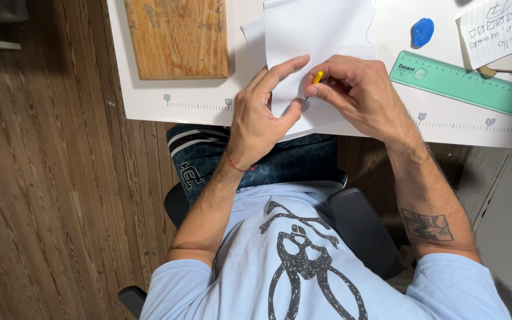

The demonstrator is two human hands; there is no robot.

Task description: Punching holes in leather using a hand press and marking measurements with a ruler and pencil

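Head view, looking straight down. The person sits in a dark chair (pixel 360 228) at a white counter (pixel 208 109) whose near edge carries printed ruler marks.

White fabric (pixel 318 32) lies on the counter and runs from the far edge down to the near edge, where both hands meet over it.

Left hand (pixel 262 115): resting on the lower part of the fabric, fingers partly curled, forefinger stretched forward across the cloth, thumb pressed toward the right hand. It pins the fabric flat; nothing else in its grip. A thin red band circles the wrist.

Right hand (pixel 357 95): fingers bunched closed in a pinch around a small yellow-tipped tool (pixel 317 76). Only the yellow end shows above the fingers, and a thin dark tip shows below at the fabric, just beside the left thumb. What kind of tool it is cannot be told.

Other items on the counter:
- wooden board (pixel 176 38), to the left of the fabric, just beside it.
- blue chalk piece (pixel 422 31), right of the fabric, apart from it.
- green ruler (pixel 466 83), lying slantwise, just beyond the right hand, not touching it.
- handwritten paper note (pixel 502 26), at the far right corner, with a pencil end showing under it.

Below the counter edge: wooden plank floor (pixel 48 178) to the left.
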